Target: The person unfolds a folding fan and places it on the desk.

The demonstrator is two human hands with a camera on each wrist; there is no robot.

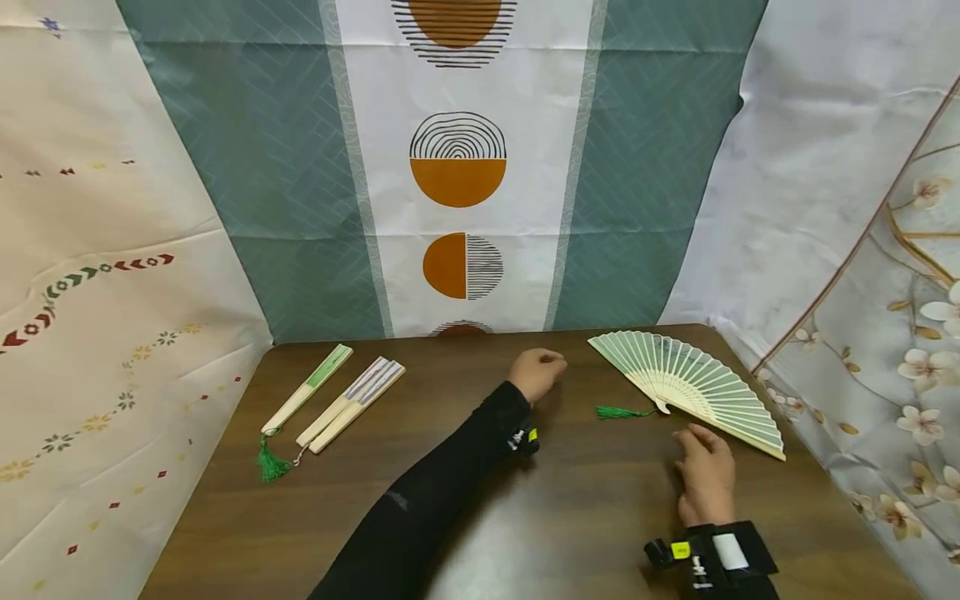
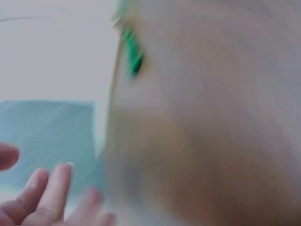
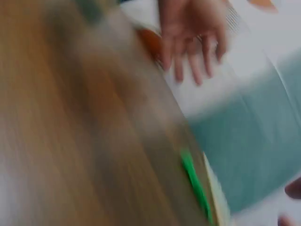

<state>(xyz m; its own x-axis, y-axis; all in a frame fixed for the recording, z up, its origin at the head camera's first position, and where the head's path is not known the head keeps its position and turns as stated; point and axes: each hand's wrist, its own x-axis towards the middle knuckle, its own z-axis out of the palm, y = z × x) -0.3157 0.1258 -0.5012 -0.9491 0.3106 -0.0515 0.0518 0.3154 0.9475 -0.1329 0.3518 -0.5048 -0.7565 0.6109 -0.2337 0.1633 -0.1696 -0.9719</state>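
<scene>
A spread folding fan with pale green leaf and cream ribs lies at the table's right; its green tassel points left. My left hand hovers left of that fan, apart from it and holding nothing; its fingers look relaxed in the left wrist view. Just below the fan's lower edge is my right hand, fingers loosely bent, with nothing seen in it. Only blurred fingertips of it show in the right wrist view. Both wrist views are blurred.
At the table's left lie a folded green fan with a green tassel and, beside it, folded cream fan sticks with greyish-purple strips. Patterned cloth hangs behind the brown table.
</scene>
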